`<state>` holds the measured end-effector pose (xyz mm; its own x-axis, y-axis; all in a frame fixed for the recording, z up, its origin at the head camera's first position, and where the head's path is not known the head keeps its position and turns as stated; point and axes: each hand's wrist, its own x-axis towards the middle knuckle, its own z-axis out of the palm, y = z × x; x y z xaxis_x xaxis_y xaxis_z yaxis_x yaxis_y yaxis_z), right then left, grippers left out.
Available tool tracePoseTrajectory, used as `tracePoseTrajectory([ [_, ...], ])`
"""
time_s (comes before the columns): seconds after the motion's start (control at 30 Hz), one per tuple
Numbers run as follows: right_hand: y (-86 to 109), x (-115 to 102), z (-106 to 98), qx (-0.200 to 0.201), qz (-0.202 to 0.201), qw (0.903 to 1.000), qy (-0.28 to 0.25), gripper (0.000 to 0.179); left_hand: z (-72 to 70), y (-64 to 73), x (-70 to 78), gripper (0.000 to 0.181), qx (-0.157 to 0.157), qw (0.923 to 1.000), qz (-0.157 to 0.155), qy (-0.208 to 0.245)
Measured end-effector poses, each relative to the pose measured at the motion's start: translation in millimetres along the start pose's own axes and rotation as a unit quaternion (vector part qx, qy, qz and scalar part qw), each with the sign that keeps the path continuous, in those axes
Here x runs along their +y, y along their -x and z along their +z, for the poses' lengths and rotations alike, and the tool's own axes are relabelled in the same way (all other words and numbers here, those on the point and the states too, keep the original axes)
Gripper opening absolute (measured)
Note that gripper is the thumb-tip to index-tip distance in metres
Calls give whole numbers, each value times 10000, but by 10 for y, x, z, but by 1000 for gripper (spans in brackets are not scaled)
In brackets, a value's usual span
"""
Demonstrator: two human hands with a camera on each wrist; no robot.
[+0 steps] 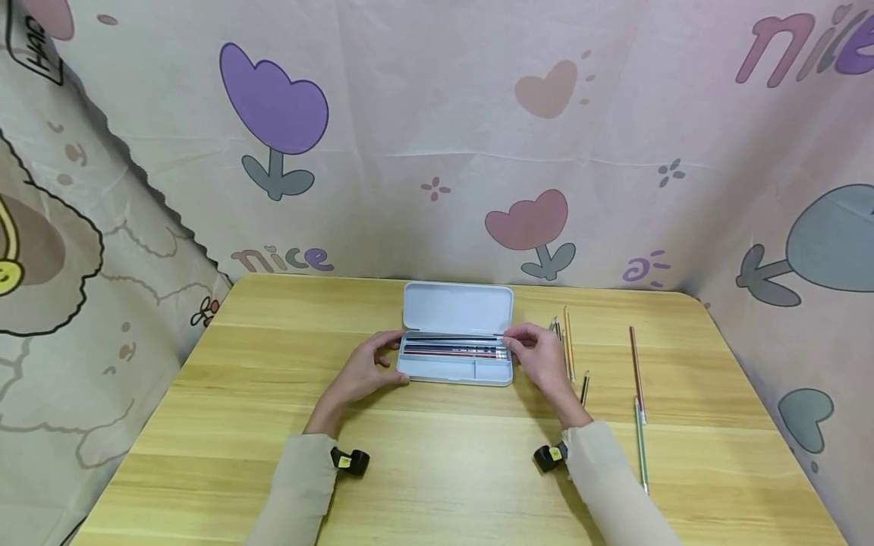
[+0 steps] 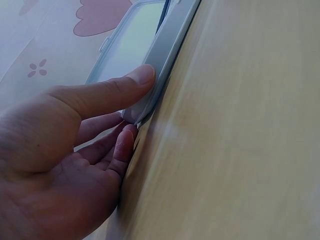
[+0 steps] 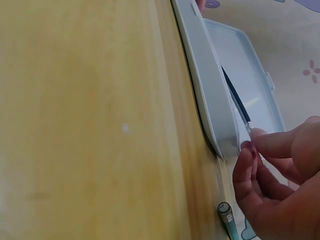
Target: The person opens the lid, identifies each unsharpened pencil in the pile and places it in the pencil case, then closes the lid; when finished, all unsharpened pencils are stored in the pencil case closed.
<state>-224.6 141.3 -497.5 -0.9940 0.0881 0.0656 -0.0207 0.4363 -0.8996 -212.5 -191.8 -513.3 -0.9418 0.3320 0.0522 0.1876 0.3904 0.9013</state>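
A light blue pencil case (image 1: 440,370) lies on the table with its lid (image 1: 457,305) raised at the back. Several pencils (image 1: 451,351) lie lengthwise in its rear compartment. My left hand (image 1: 365,369) grips the case's left end, the thumb (image 2: 142,75) on the front wall and the other fingers curled at the corner. At the right end, my right hand (image 1: 539,353) pinches the silver-tipped end of a dark pencil (image 3: 236,96) between thumb and fingertips. That pencil slants over the case wall in the right wrist view. The front compartment has a small divider near its right side.
Just right of my right hand lie a yellow pencil (image 1: 568,343) and a short dark pencil (image 1: 584,387). Farther right, a reddish pencil (image 1: 636,364) and a green pencil (image 1: 641,447) lie nearly end to end. A printed cloth (image 1: 410,98) hangs behind the wooden table (image 1: 437,470).
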Motion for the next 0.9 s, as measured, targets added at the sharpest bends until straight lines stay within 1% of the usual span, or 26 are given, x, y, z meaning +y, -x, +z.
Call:
tracePoseTrajectory([
  [0.27,-38,3,11,-74,-251,9985,490,5,-2,-3,18,84,20,10000,-57,-27],
  [0.4,-48,-16,24,-85,-242,9976,644,4,0,-4,17,84,15,10000,-16,-33],
  [0.53,-52,-27,26,-130,-245,9975,654,5,2,-6,14,85,11,10000,-19,-38],
  [0.7,-34,-26,12,-171,-267,9981,524,5,-1,-4,10,86,30,10000,-75,-38],
  [0.8,-8,-21,-15,-201,-205,9984,482,7,0,-4,7,85,28,10000,-79,-37],
  [0.9,23,-14,-62,-230,-227,9984,456,10,4,-1,2,85,15,10000,-79,-47],
])
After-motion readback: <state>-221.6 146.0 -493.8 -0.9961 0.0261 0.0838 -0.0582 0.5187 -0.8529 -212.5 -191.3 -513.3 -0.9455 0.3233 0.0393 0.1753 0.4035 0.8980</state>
